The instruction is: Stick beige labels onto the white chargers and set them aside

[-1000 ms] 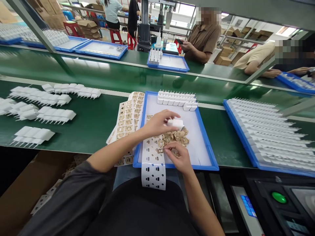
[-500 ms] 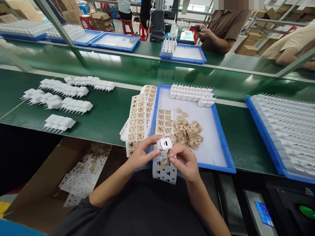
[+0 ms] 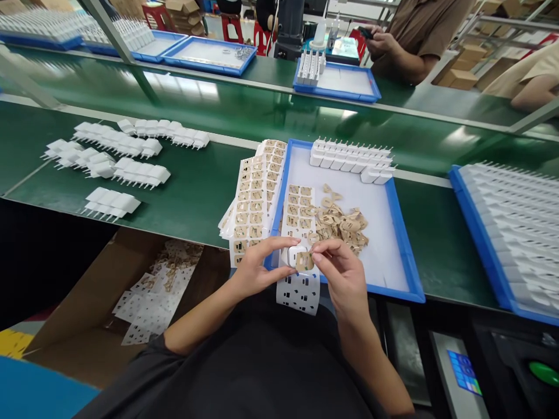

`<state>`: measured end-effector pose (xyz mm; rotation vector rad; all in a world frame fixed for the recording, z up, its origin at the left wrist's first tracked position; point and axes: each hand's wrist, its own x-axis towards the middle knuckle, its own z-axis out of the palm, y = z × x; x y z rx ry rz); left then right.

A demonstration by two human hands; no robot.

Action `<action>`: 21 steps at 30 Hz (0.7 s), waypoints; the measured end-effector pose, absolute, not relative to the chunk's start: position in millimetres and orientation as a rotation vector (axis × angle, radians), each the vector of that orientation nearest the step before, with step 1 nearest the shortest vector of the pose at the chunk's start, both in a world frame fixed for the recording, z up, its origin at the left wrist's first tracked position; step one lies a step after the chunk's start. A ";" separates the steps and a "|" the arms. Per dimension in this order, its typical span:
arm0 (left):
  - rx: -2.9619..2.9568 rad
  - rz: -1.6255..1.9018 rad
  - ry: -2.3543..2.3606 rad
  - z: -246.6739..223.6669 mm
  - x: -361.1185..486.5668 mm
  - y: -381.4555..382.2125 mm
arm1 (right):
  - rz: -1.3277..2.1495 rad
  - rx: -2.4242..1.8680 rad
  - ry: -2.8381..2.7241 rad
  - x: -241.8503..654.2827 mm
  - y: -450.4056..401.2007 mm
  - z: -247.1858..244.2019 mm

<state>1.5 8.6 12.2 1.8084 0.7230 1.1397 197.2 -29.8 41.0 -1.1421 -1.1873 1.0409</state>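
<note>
My left hand (image 3: 257, 267) grips a white charger (image 3: 292, 256) by its sides, between thumb and fingers, with its port face towards me. A tan sticker (image 3: 304, 261) is pinched in the fingertips of my right hand (image 3: 343, 270). It sits against or just in front of the charger's face, covering part of it; contact I cannot tell. Beneath both hands runs a sticker sheet (image 3: 298, 291), its lower part bare with dark cut-out marks and its upper part still carrying tan stickers. A heap of peeled tan pieces (image 3: 343, 227) lies in the blue-rimmed tray (image 3: 397, 233).
White chargers (image 3: 349, 157) stand in rows at the tray's back. Stacked sticker sheets (image 3: 251, 198) lie left of it, and more chargers (image 3: 117, 169) farther left. A full tray (image 3: 515, 233) is at right. Below left, a cardboard box (image 3: 87, 326) holds used sheets. Across the line, a person (image 3: 410, 52) holds a phone.
My right hand has raised the tan sticker from below the charger to its port face. The charger has turned slightly, and the whole view has shifted a little.
</note>
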 end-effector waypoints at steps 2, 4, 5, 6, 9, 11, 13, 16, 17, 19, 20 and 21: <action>1.818 1.144 0.720 12.7 2.3 8.9 | 1.046 -1.163 -1.185 193.8 -27.8 43.4; 1.827 1.159 0.713 12.8 2.5 9.4 | 1.061 -1.160 -1.186 191.3 -27.1 45.1; 1.829 1.167 0.706 12.7 2.4 9.7 | 1.066 -1.155 -1.185 190.5 -27.1 45.6; 1.832 1.172 0.699 12.6 2.3 9.9 | 1.068 -1.149 -1.183 190.0 -27.2 45.7; 1.838 1.176 0.691 12.2 1.6 10.5 | 1.069 -1.138 -1.185 189.7 -27.4 44.9; 1.840 1.174 0.692 12.0 1.1 10.7 | 1.071 -1.136 -1.191 190.0 -27.1 43.8; 1.844 1.173 0.694 11.8 0.5 10.9 | 1.068 -1.139 -1.195 190.2 -26.7 43.1; 1.852 1.174 0.690 11.9 -0.1 11.0 | 1.056 -1.144 -1.203 189.7 -26.1 43.0; 1.852 1.175 0.690 12.0 -0.2 11.1 | 1.053 -1.143 -1.207 189.4 -26.1 43.1; 1.850 1.172 0.695 12.3 -0.1 11.2 | 1.047 -1.140 -1.217 188.8 -26.4 43.4; 1.848 1.171 0.698 12.5 0.0 11.2 | 1.042 -1.140 -1.222 188.5 -26.6 43.5; 1.846 1.172 0.701 12.6 0.1 11.2 | 1.037 -1.142 -1.226 188.3 -26.9 43.5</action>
